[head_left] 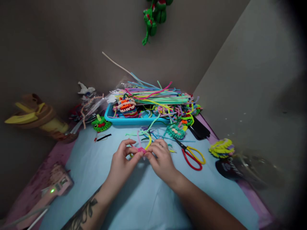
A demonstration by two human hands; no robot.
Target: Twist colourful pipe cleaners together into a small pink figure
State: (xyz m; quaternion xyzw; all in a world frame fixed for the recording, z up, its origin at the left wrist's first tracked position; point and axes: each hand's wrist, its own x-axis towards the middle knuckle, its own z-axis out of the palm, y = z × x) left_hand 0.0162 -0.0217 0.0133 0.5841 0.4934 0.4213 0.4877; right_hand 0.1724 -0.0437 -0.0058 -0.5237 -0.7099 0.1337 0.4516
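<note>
Over the middle of the blue-covered table, my left hand [126,157] pinches a pink twist of pipe cleaners [141,149] between thumb and fingers. From the other side my right hand [161,158] grips the same piece, its fingertips almost meeting the left ones. Yellow, pink and mint-green pipe cleaner ends stick up and out of the piece. Its underside is hidden by my fingers. Scissors [191,156] with one red and one yellow handle lie partly open to the right of my right hand. Loose pipe cleaner pieces [157,131] are scattered just beyond both hands.
A blue tray [134,121] at the back holds many coloured pipe cleaners [153,95]. A green frog-like figure [101,123] sits to its left, a black phone-like object [199,128] to its right. A pink power strip [57,188] lies left; a yellow fuzzy piece [221,148] lies right.
</note>
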